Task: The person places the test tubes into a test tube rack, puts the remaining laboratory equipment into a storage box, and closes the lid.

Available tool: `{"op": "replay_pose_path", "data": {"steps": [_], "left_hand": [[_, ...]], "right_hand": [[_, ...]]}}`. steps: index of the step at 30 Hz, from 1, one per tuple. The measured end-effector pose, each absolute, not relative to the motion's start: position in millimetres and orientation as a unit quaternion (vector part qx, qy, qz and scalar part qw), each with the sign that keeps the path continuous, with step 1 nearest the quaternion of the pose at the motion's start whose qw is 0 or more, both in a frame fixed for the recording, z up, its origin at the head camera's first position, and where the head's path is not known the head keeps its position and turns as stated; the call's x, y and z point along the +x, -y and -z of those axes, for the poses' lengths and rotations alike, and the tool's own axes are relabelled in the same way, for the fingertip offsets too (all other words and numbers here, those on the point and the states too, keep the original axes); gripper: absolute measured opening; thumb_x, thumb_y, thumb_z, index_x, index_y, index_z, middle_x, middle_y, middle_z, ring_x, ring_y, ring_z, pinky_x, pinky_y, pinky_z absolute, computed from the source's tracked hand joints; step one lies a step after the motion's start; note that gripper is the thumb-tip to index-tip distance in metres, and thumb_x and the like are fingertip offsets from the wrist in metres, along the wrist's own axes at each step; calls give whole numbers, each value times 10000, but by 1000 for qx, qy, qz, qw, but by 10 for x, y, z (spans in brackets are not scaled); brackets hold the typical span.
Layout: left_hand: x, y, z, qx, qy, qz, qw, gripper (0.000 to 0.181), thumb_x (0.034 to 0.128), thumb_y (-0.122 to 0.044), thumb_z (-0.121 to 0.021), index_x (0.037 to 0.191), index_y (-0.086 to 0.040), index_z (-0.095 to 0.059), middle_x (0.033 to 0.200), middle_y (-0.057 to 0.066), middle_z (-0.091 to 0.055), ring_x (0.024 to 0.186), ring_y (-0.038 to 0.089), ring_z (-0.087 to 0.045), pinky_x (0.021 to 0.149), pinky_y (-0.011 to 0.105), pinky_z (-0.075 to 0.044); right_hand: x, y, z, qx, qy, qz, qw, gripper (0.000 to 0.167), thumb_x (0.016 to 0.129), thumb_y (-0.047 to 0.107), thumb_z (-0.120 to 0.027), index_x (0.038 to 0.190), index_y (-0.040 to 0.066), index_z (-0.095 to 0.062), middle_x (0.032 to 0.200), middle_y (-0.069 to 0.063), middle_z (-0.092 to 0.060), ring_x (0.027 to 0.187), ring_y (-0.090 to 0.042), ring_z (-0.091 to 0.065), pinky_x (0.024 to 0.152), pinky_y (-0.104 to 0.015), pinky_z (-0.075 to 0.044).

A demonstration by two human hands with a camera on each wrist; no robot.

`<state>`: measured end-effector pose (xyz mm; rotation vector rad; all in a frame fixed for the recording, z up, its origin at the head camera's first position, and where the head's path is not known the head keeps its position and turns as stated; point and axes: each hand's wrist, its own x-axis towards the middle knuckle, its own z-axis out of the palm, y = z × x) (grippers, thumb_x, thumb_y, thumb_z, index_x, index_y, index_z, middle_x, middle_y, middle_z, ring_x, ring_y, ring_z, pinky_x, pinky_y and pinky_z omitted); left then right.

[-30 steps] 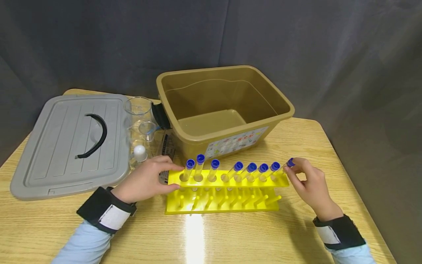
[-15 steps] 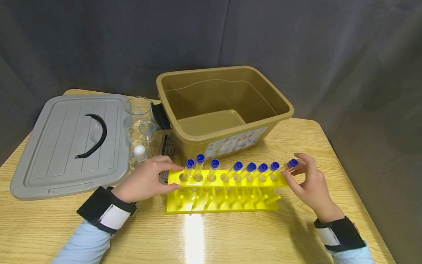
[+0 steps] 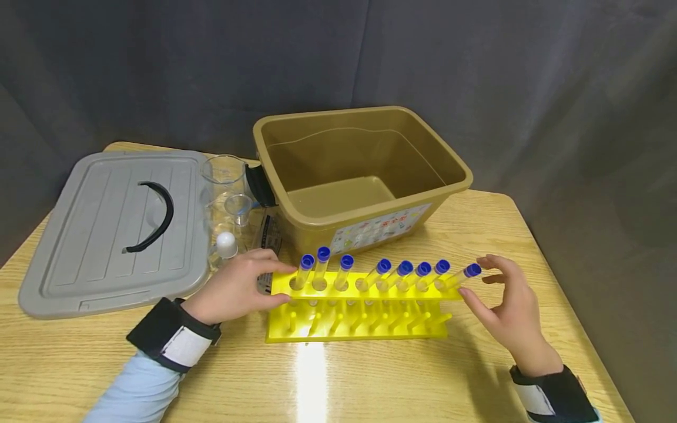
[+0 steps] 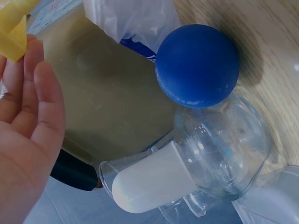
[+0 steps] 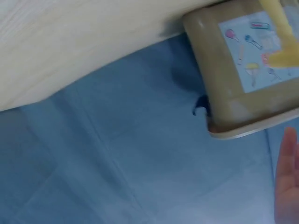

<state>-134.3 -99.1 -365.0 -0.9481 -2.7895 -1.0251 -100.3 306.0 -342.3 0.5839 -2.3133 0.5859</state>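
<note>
A yellow test-tube rack [image 3: 365, 336] stands on the table, holding several clear tubes with blue tops; the rightmost tube [image 3: 472, 270] leans out to the right. My left hand [image 3: 238, 288] grips the rack's left end between thumb and fingers. In the left wrist view that hand [image 4: 32, 112] is beside a yellow corner of the rack [image 4: 13, 44]. My right hand [image 3: 513, 311] is at the other end, fingers spread and thumb tip close to the rack; whether it touches, I cannot tell. The right wrist view has only part of this hand [image 5: 287, 182] at its edge.
Behind the rack stands a brown bin [image 3: 370, 214]. A grey lid [image 3: 106, 235] with a black handle lies at the left. Clear vessels and a white-topped piece [image 3: 226, 244] are between them. A blue ball [image 4: 197, 65] appears in the left wrist view.
My right hand has let go of the rightmost tube's blue top and moved slightly right and down. That tube now leans further right. The left hand keeps its grip.
</note>
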Motion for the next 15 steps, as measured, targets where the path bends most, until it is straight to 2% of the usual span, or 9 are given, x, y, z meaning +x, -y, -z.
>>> {"op": "replay_pose_path", "data": {"steps": [4,7,11,15], "left_hand": [[-1337,989,3650,-303,895,328,12,415,730,-256,-790,1107,-113,-692,859,-54,-559,721,124,-494,619,207,-405],[-1337,991,3648,-304,894,328,13,415,731,-256,-790,1107,-110,-691,861,-53,-561,723,119,-494,627,211,-411],[-1342,990,3650,-305,894,329,14,418,728,-255,-792,1105,-105,-692,857,-50,-562,711,112,-488,623,208,-418],[-1341,987,3661,-303,894,330,12,416,730,-251,-790,1108,-106,-691,855,-51,-559,695,113,-479,603,202,-407]], "right_hand": [[-919,-2942,3377,256,835,-222,434,656,883,536,-536,919,-119,-536,835,-219,-550,799,-194,-499,841,-47,-335],[-858,-2793,3315,299,799,-211,478,573,898,472,-554,762,-85,-559,701,-186,-531,664,-255,-466,711,-151,-385],[-791,-2600,3263,364,795,-179,451,506,924,428,-534,696,-17,-610,678,-124,-557,608,-226,-498,561,-278,-411],[-781,-2484,3343,406,810,-151,395,458,939,430,-504,744,41,-646,725,-64,-588,620,-176,-542,529,-259,-447]]}}
